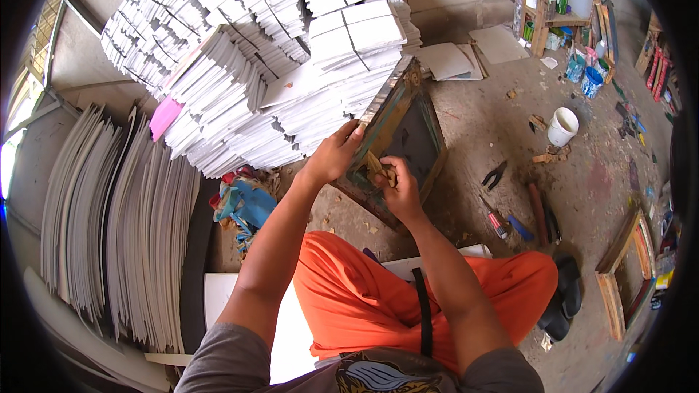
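Frame [394, 118] gripped by outstretched left hand [336, 153], right hand [403, 191] angled inward, fingers curled around tan piece [374, 163]

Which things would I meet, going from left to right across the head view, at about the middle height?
Upright sheets → blue bundle → left hand → right hand → pliers → white bucket → wooden frame on the floor at far right.

Rough wood, matt paper, smooth plastic

The frame [432, 118] is worn wood, rough and paint-stained, around a dull panel [412, 140]. Matt paper makes up the stacks [291, 84]. The bucket [562, 129] is smooth plastic, the trousers [357, 287] matt cloth. The floor [466, 204] looks like rough concrete.
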Action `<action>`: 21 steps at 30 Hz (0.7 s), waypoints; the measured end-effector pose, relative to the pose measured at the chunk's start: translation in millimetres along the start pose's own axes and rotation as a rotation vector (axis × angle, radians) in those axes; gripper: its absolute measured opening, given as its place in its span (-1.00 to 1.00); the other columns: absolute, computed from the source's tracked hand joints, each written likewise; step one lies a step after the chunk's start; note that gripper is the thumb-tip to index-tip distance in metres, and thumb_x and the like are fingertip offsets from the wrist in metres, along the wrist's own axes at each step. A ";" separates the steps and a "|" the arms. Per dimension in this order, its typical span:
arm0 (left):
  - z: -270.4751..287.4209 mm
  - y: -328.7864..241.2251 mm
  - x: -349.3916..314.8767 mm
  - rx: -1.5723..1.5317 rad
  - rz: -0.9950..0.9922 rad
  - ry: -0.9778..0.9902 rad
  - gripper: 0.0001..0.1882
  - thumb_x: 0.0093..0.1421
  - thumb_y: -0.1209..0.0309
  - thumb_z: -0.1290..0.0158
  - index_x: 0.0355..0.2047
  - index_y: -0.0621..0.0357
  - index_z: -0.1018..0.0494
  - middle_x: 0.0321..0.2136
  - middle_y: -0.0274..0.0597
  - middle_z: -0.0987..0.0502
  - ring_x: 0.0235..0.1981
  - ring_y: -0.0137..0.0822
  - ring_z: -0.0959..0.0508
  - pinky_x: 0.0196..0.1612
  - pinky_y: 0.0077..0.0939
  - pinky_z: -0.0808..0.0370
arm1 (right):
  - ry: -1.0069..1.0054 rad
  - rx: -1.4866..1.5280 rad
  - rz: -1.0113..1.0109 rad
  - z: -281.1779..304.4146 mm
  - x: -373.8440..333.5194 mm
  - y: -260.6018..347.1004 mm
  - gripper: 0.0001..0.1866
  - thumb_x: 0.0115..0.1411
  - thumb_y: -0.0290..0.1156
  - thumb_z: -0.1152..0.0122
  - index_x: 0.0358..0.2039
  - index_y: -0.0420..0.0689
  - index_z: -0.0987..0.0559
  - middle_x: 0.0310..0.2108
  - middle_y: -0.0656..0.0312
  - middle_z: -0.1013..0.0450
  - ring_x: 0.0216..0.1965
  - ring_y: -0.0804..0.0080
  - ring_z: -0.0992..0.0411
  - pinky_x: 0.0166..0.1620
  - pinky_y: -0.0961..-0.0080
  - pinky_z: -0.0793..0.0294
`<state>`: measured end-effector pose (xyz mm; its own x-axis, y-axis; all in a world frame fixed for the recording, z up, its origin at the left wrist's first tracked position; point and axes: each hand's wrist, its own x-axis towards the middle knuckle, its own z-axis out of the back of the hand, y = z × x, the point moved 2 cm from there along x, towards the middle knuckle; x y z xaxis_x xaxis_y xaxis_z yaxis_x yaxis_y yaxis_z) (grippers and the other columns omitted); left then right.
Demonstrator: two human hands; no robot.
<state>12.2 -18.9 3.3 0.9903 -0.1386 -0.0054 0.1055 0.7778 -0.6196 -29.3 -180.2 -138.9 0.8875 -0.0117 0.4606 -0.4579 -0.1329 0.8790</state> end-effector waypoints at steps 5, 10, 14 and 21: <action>1.0 -6.6 -2.3 0.028 0.006 -0.030 -0.27 0.51 -0.11 0.16 0.34 0.31 -0.34 0.16 0.33 -0.53 0.27 0.16 -0.49 0.30 -0.20 -0.37 | -0.089 0.040 -0.096 21.0 -9.9 -45.4 -0.70 0.37 -0.38 -0.32 0.04 -0.24 -0.55 -0.23 0.16 -0.60 -0.24 0.53 -0.54 -0.16 0.49 -0.54; -4.2 -7.3 -4.5 0.029 0.035 0.006 -0.27 0.50 -0.14 0.18 0.35 0.25 -0.34 0.16 0.32 -0.53 0.26 0.19 -0.48 0.31 -0.18 -0.36 | -0.118 0.165 -0.268 35.2 -21.7 -69.4 -0.64 0.32 -0.34 -0.41 0.04 -0.22 -0.58 -0.17 0.23 -0.60 -0.22 0.55 -0.52 -0.15 0.53 -0.53; 4.0 14.0 6.5 0.032 0.026 -0.022 -0.27 0.50 -0.15 0.18 0.37 0.23 -0.32 0.18 0.29 -0.52 0.28 0.16 -0.47 0.31 -0.19 -0.36 | -0.213 0.033 -0.409 65.3 -67.0 -126.5 -0.76 0.32 -0.47 -0.36 -0.02 -0.20 -0.63 -0.24 0.27 -0.58 -0.29 0.64 -0.47 -0.24 0.60 -0.47; 3.4 37.2 11.4 -0.009 0.021 -0.029 -0.29 0.53 -0.11 0.21 0.35 0.25 -0.34 0.17 0.25 -0.53 0.24 0.08 -0.51 0.29 -0.22 -0.37 | -0.314 0.411 -0.625 50.5 -59.9 -58.6 -0.84 0.38 -0.48 -0.18 -0.11 -0.18 -0.68 -0.37 0.38 -0.51 -0.47 0.68 -0.32 -0.45 0.63 -0.24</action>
<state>27.7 10.6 -17.2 0.9945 -0.1047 0.0044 0.0844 0.7750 -0.6264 -53.0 -221.8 -224.2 0.9740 -0.0840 -0.2102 0.1284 -0.5596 0.8187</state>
